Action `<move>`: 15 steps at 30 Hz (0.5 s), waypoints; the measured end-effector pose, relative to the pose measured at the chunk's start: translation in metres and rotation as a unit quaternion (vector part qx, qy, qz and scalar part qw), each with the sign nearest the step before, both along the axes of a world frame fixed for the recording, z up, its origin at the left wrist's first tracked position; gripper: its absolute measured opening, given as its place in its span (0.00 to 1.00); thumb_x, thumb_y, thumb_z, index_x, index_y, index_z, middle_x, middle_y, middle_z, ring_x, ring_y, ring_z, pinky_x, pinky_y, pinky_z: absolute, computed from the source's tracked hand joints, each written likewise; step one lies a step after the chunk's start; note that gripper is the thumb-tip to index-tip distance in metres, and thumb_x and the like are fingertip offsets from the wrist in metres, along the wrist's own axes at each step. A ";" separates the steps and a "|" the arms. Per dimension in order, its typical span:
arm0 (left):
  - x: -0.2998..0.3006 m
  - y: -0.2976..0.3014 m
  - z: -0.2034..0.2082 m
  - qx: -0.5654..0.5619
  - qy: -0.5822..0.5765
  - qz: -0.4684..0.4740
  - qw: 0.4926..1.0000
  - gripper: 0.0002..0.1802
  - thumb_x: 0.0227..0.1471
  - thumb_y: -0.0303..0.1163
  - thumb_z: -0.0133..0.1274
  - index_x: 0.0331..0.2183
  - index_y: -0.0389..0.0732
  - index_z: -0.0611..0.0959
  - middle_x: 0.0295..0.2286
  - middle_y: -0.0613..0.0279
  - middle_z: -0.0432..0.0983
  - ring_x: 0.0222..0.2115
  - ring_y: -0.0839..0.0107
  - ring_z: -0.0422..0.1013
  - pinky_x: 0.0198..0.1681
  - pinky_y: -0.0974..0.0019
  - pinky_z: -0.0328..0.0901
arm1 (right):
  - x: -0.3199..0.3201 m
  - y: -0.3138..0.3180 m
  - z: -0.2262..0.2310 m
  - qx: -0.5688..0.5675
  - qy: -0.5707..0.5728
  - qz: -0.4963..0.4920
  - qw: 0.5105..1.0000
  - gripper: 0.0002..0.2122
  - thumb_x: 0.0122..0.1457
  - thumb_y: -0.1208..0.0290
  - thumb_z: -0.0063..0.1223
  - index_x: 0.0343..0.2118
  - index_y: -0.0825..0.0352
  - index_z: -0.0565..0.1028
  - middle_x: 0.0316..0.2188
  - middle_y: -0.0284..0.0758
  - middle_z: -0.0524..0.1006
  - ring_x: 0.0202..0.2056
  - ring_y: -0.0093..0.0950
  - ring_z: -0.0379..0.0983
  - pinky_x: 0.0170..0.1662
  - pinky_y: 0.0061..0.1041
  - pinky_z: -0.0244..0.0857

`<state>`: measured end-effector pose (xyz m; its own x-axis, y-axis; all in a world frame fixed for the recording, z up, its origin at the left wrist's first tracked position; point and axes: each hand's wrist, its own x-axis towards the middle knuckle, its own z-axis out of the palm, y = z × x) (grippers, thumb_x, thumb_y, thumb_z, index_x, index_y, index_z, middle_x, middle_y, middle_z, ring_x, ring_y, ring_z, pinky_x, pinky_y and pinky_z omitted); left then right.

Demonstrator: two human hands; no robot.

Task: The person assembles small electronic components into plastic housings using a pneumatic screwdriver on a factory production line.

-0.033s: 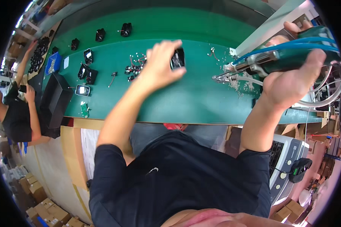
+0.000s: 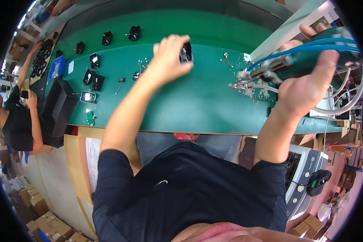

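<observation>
Far left: a co-worker in a black shirt (image 2: 17, 129) reaches one arm toward a heap of small black parts (image 2: 39, 60). Right of the heap, an open bright-blue plastic bin (image 2: 62, 61); nearer, a long, open black rectangular box (image 2: 62, 121), set at a slant.

On the green-topped workbench (image 2: 205, 111), left portion: a small green circuit board (image 2: 90, 117) near the front edge; beyond it, a rounded unit with a pale frame and lit window (image 2: 88, 97). Three dark box-shaped pieces stand spaced along the back, the rightmost (image 2: 134, 33) with a short wire. A cluster of small black parts with red wires (image 2: 137, 75) lies partly hidden behind the left forearm.

Centre: left hand (image 2: 169, 58) has thumb and fingers spread around a glossy black casing (image 2: 186, 52), holding it over the bench's far half.

Right: right hand (image 2: 304, 90) is wrapped around a dark-green, metal-nosed tool (image 2: 295, 68), its tip pointing left above scattered pale clippings (image 2: 249, 92). Bright-blue tubing (image 2: 304, 47) runs along the tool.
</observation>
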<state>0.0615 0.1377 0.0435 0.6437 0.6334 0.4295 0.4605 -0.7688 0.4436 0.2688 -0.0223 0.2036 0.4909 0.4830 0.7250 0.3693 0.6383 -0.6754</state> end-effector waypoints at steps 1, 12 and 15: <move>-0.004 0.035 -0.007 0.029 0.024 0.044 0.998 0.40 0.43 0.38 0.68 0.58 0.40 0.74 0.52 0.52 0.73 0.57 0.51 0.67 0.58 0.48 0.59 | -0.004 0.005 -0.009 -0.023 -0.020 -0.031 0.999 0.24 0.71 0.55 0.44 0.58 0.73 0.65 0.47 0.48 0.78 0.29 0.28 0.77 0.32 0.24 0.73; -0.029 0.154 -0.034 0.060 0.055 0.041 0.996 0.35 0.52 0.38 0.67 0.60 0.45 0.74 0.61 0.57 0.68 0.61 0.54 0.65 0.62 0.52 0.61 | -0.021 -0.037 -0.068 0.057 -0.215 -0.195 0.955 0.27 0.58 0.76 0.56 0.60 0.72 0.61 0.52 0.45 0.68 0.50 0.35 0.70 0.54 0.41 0.69; -0.081 0.100 0.003 -0.015 -0.085 0.011 0.996 0.15 0.52 0.33 0.67 0.41 0.39 0.82 0.45 0.59 0.78 0.46 0.62 0.75 0.49 0.62 0.69 | -0.076 -0.015 -0.092 -0.017 -0.319 0.044 0.947 0.10 0.53 0.81 0.60 0.39 0.69 0.79 0.36 0.39 0.78 0.38 0.39 0.77 0.43 0.37 0.73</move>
